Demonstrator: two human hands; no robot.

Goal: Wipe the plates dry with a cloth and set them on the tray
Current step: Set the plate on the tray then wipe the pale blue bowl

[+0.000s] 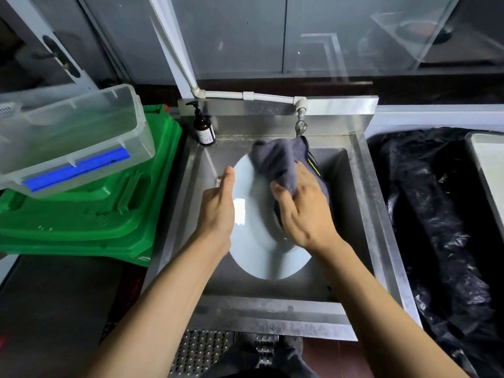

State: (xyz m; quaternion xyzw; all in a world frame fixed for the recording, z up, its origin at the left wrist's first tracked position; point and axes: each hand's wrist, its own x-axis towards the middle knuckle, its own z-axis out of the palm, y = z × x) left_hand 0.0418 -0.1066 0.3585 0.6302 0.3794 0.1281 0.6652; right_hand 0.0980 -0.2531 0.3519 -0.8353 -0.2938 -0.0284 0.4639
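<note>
Wiping is underway at frame centre: left hand (pixel 218 211) grips the white plate (pixel 261 257) over the sink (pixel 351 165), right hand (pixel 302 211) clutches the grey cloth (pixel 278 162); traying remains.

A pale round ceramic plate (pixel 261 257) is held over the basin of the square stainless-steel sink (pixel 381 214), with the left hand (pixel 218 211) at its left edge and the right hand (pixel 302 214) on its right part, pressing a crumpled grey cloth (pixel 278 162) onto it. A dark pump-top bottle (pixel 204 128) stands on the sink's back left corner, the metal tap (pixel 300 126) behind the cloth. Left of the sink a clear plastic lidded box (pixel 73 137) sits on stacked green plastic crates (pixel 109 214); right of it lies a black plastic bag (pixel 436 214), with a pale flat tray (pixel 488 159) at the far right edge.
</note>
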